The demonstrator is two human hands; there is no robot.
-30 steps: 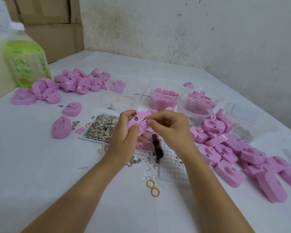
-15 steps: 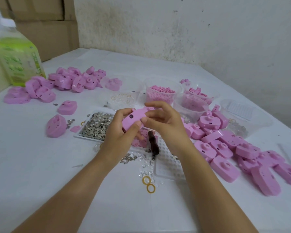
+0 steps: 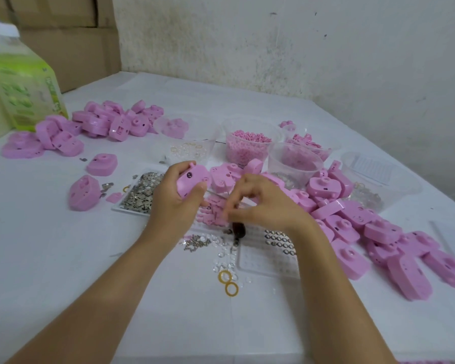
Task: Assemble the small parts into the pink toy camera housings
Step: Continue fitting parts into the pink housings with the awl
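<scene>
just right of the tray of metal bits point(image 3: 139, 193), the left hand point(image 3: 172, 204) curls round the pink housing point(image 3: 195, 178), thumb on its near face; the right hand point(image 3: 263, 203) has come off it and dropped to the loose pink parts point(image 3: 213, 212), fingers bunched and blurred, grip unclear, likely fetching the next piece

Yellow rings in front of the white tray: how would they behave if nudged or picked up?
The yellow rings look thin and lie flat on the table, so they are probably very light and would slide rather than roll. Lying flat, they may be fiddly to pinch up. Stiff or rubbery, I cannot tell.
</scene>
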